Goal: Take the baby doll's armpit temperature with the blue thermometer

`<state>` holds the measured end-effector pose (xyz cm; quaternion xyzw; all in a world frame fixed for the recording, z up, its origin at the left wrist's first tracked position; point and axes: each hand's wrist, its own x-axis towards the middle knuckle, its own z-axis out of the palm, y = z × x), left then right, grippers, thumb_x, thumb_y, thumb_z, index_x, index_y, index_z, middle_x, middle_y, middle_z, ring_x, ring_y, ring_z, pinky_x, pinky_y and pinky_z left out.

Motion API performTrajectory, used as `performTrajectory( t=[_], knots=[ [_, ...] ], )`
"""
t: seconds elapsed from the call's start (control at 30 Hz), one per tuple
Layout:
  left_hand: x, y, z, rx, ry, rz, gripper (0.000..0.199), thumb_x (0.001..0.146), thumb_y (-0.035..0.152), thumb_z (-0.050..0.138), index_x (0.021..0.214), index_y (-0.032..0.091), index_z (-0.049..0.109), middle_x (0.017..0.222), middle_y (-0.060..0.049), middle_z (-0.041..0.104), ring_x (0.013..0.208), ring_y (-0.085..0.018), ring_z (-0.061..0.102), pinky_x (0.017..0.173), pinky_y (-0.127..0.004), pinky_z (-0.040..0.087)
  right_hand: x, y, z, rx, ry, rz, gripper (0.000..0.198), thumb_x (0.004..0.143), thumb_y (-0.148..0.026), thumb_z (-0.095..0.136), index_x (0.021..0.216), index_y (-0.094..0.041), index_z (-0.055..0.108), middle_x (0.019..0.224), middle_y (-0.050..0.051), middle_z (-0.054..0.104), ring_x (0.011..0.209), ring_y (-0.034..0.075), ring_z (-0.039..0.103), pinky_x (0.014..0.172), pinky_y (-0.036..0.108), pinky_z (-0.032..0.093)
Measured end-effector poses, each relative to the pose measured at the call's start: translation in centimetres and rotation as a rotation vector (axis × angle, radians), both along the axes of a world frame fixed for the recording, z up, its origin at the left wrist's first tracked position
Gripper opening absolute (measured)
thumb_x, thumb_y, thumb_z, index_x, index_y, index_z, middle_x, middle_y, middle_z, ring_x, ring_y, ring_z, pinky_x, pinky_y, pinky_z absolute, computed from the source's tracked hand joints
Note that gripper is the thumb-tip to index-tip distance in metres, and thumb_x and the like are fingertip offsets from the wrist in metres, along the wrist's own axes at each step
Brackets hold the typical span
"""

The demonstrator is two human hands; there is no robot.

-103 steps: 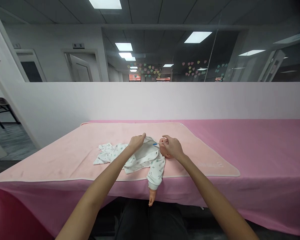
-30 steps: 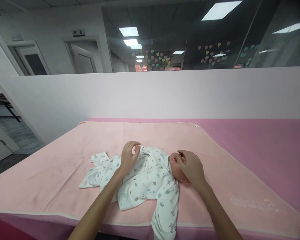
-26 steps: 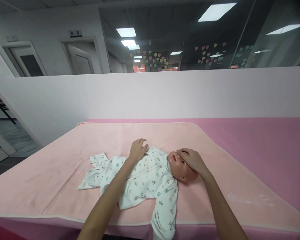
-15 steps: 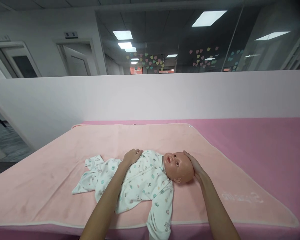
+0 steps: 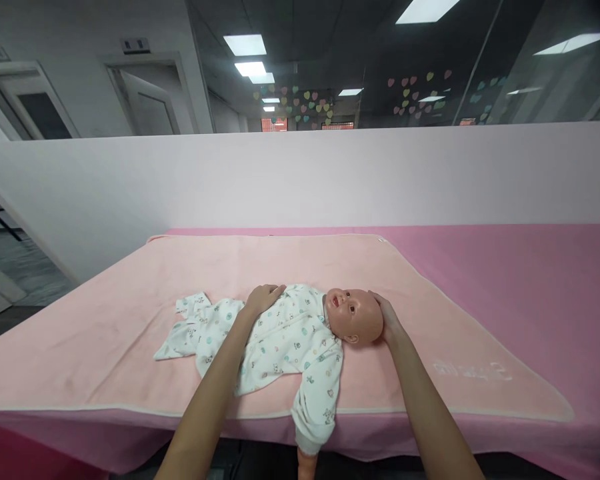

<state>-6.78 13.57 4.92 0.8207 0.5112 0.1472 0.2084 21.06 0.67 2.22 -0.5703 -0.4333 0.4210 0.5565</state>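
Initially, locate the far-left door (image 5: 147, 107), which stands ajar beyond the white partition (image 5: 300, 180). At the near left, a red surface (image 5: 25, 447) meets the draped pink cover (image 5: 540, 287). A peach blanket (image 5: 105, 320) lies over this cover and carries the doll (image 5: 290, 340), which is positioned on its back with its head to the right. The trouser legs (image 5: 180, 337) of its printed outfit extend left; no feet show.

To the right of these, the left hand (image 5: 264, 299) rests on the far side of the doll's torso. Its back faces up and its fingers are loosely extended. The fingertips pass toward the far edge, so whether they grip anything cannot be told. The near sleeve (image 5: 320, 400) runs toward the near edge, and the doll's forearm (image 5: 307, 465) projects past it.

At the right, the head (image 5: 355, 317) is face-up and unobstructed. The right hand (image 5: 389, 317) is open and cupped against the crown; part of the palm is hidden behind it.

Change noted: the right hand has shifted from the face to the crown, and the left hand has settled onto the torso. This suggests that work at the face has given way to steadying the doll at both points.
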Motion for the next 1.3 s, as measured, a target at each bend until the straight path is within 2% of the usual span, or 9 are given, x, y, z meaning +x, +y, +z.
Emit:
performTrajectory(
  t=[0.17,0.33,0.4,0.57,0.77,0.93,1.07,1.2,1.3],
  knots=[
    [0.1,-0.2,-0.3,0.019,-0.008,0.022,0.063,0.081,0.064,0.021,0.09,0.021,0.067,0.095,-0.007,0.067,0.09,-0.026,0.058,0.075,-0.032,0.042,2.2,0.8,-0.5,-0.109,0.357,-0.032,0.044,0.076,-0.049,0.044,0.095,-0.016,0.066,0.085,0.01,0.07,0.082,0.026,0.064,0.077,0.039,0.048],
    [0.2,-0.3,-0.2,0.018,0.007,0.023,0.063,0.081,0.064,0.021,0.089,0.02,0.066,0.094,-0.007,0.067,0.09,-0.026,0.058,0.074,-0.031,0.042,0.5,-0.6,0.8,-0.193,0.464,0.131,0.059,0.074,-0.06,0.04,0.105,-0.016,0.062,0.096,0.011,0.068,0.087,0.028,0.064,0.078,0.042,0.048],
    [0.3,-0.4,-0.1,0.004,0.01,0.036,0.063,0.081,0.063,0.021,0.091,0.02,0.066,0.097,-0.007,0.067,0.092,-0.026,0.057,0.074,-0.03,0.042,-0.3,-1.0,1.3,-0.217,0.522,0.134,0.065,0.073,-0.065,0.037,0.108,-0.015,0.061,0.098,0.013,0.068,0.087,0.029,0.063,0.076,0.044,0.048],
    [0.4,-0.4,0.0,-0.003,0.016,0.034,0.063,0.081,0.063,0.021,0.091,0.02,0.066,0.095,-0.007,0.067,0.091,-0.026,0.057,0.074,-0.03,0.042,0.3,-0.4,1.0,-0.206,0.476,0.087,0.055,0.073,-0.058,0.04,0.097,-0.015,0.064,0.092,0.012,0.069,0.087,0.029,0.063,0.078,0.042,0.048],
    [0.3,-0.3,-0.1,-0.01,0.001,0.038,0.062,0.082,0.062,0.022,0.095,0.021,0.065,0.1,-0.006,0.066,0.094,-0.026,0.057,0.075,-0.03,0.042,2.0,1.0,-0.4,-0.085,0.517,-0.096,0.04,0.073,-0.049,0.046,0.095,-0.019,0.061,0.092,0.008,0.069,0.086,0.026,0.064,0.08,0.039,0.048],
    [0.3,-0.3,-0.2,-0.013,-0.011,0.038,0.062,0.081,0.063,0.022,0.092,0.022,0.066,0.097,-0.006,0.067,0.093,-0.026,0.057,0.074,-0.03,0.042,1.8,0.6,-0.7,-0.093,0.436,0.014,0.042,0.07,-0.052,0.049,0.088,-0.017,0.065,0.081,0.008,0.07,0.084,0.026,0.064,0.077,0.036,0.049],
    [0.2,-0.2,-0.3,-0.018,-0.03,0.046,0.061,0.08,0.065,0.023,0.09,0.023,0.066,0.095,-0.005,0.067,0.091,-0.026,0.058,0.073,-0.03,0.041,1.5,0.2,-0.5,-0.121,0.535,0.069,0.039,0.07,-0.051,0.051,0.083,-0.017,0.066,0.073,0.007,0.07,0.079,0.025,0.064,0.074,0.035,0.05],
    [0.2,0.0,-0.5,-0.017,-0.041,0.043,0.061,0.08,0.065,0.024,0.087,0.022,0.067,0.092,-0.005,0.067,0.088,-0.026,0.058,0.072,-0.031,0.041,1.9,0.4,-0.5,-0.157,0.62,0.1,0.04,0.072,-0.05,0.049,0.084,-0.016,0.066,0.078,0.009,0.07,0.082,0.026,0.065,0.076,0.037,0.049],
    [0.2,0.2,-0.6,-0.024,-0.042,0.061,0.059,0.08,0.064,0.026,0.09,0.024,0.067,0.096,-0.005,0.067,0.091,-0.027,0.058,0.073,-0.031,0.041,2.3,0.8,-0.6,-0.081,0.658,0.06,0.037,0.074,-0.046,0.049,0.087,-0.016,0.065,0.087,0.009,0.07,0.086,0.026,0.065,0.08,0.038,0.049]
  ],
)
